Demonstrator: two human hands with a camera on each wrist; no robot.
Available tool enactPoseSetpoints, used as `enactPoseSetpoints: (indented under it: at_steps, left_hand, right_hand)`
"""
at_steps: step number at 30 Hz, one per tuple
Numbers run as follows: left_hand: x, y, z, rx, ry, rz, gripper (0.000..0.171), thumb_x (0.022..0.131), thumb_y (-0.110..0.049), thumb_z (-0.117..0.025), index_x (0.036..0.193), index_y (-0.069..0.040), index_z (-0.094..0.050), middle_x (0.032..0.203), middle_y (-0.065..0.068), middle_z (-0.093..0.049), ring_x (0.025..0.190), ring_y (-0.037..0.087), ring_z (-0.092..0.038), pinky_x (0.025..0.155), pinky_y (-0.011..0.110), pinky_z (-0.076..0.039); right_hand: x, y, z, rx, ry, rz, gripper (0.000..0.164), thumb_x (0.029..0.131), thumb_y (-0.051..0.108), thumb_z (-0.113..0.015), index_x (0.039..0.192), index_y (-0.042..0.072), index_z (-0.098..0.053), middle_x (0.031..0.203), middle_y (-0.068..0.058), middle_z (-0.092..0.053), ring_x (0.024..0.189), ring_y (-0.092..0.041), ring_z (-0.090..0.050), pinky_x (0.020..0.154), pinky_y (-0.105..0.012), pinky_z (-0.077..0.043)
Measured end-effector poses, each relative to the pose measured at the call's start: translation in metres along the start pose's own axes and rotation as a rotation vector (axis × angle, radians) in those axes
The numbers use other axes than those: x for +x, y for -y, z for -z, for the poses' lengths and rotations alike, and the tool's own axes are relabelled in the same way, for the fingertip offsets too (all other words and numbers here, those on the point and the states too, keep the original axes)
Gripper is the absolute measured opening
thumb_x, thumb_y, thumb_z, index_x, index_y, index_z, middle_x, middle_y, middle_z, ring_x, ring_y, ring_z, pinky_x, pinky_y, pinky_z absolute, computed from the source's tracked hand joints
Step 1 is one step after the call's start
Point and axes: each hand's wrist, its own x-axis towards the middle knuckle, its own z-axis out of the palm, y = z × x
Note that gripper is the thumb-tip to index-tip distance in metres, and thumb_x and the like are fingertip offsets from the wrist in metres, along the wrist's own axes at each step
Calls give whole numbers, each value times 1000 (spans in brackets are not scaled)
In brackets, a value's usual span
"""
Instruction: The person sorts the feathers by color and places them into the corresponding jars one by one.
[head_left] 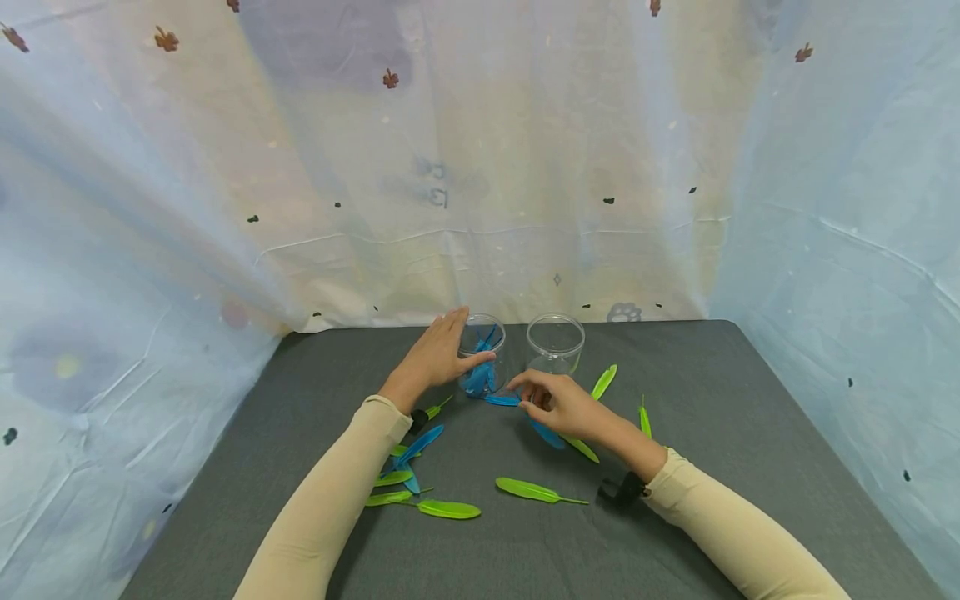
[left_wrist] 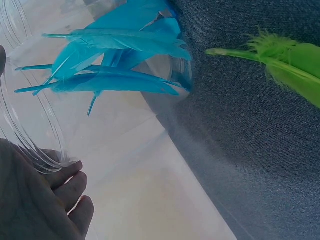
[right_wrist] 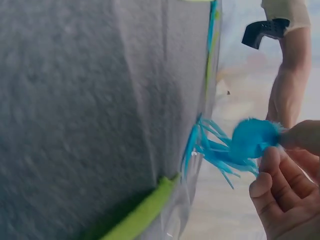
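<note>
My left hand (head_left: 438, 354) grips the left clear plastic cup (head_left: 501, 343) near its rim, thumb on the near side and fingers on the far side. Several blue feathers (left_wrist: 120, 50) stand inside that cup, quills toward the rim. Just right of it, my right hand (head_left: 558, 406) pinches a blue feather (right_wrist: 252, 139) between thumb and forefinger. One blue feather (head_left: 546, 435) shows below the right hand. A second clear cup (head_left: 555, 318) stands behind the right hand, and a green feather (head_left: 604, 381) lies to its right.
Several green feathers, such as one at front centre (head_left: 527, 489), lie scattered on the dark grey table (head_left: 525, 558). Blue feathers (head_left: 423, 443) overlap green ones (head_left: 393, 478) beside the left forearm. A patterned curtain (head_left: 510, 167) hangs behind the table.
</note>
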Motion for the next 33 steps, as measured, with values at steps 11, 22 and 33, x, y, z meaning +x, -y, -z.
enactPoseSetpoints:
  at_steps: [11,22,33]
  left_hand:
    - [0,0,0,-9,8,13,109,102,-73,-56,173,-6,-9,180,14,-13,166,34,-14,137,42,-3]
    - [0,0,0,-9,14,12,109,102,-75,-54,174,-7,-8,180,14,-12,166,33,-13,137,42,-3]
    - [2,2,-1,3,-2,-8,111,101,-77,-53,173,-5,-11,180,15,-14,166,32,-14,136,48,-9]
  right_hand:
    - [4,1,17,-7,-177,15,27,104,9,-72,131,6,-68,98,0,-71,80,-10,-67,71,-35,-60]
    - [10,1,35,19,-336,35,25,104,6,-72,128,5,-69,101,-5,-75,80,-22,-71,69,-33,-59]
    - [25,6,56,40,-522,80,15,104,3,-71,118,3,-77,105,-11,-79,84,-29,-73,77,-26,-59]
